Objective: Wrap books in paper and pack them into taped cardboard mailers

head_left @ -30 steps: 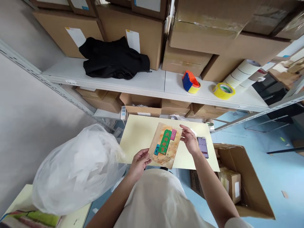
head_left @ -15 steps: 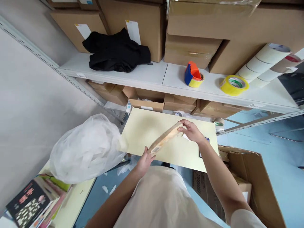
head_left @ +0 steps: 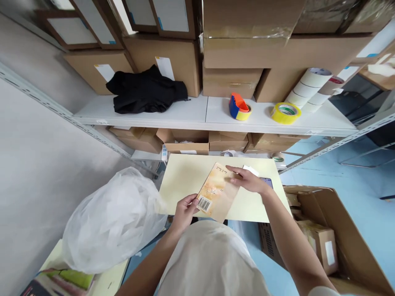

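A thin tan book [head_left: 217,191], its cover printed with a pale orange picture and a barcode, is held over the cream tabletop [head_left: 180,174]. My left hand [head_left: 186,207] pinches its lower left edge beside the barcode, thumb on the cover. At the upper right, my right hand [head_left: 247,180] grips the book, with some fingers across the cover. Near my right wrist lie a phone [head_left: 267,182] and a white slip of paper [head_left: 250,170], both partly covered by the hand and arm.
A large translucent bag [head_left: 114,222] bulges at the left, above some books [head_left: 70,281]. On the shelf [head_left: 197,113] ahead are black cloth [head_left: 148,91], a tape dispenser [head_left: 240,107] and tape rolls [head_left: 285,113]. An open carton [head_left: 321,205] stands at the right.
The book has turned from nearly edge-on to showing its cover. My right hand has shifted slightly down and its fingers now lie more over the cover. The view has tilted up.
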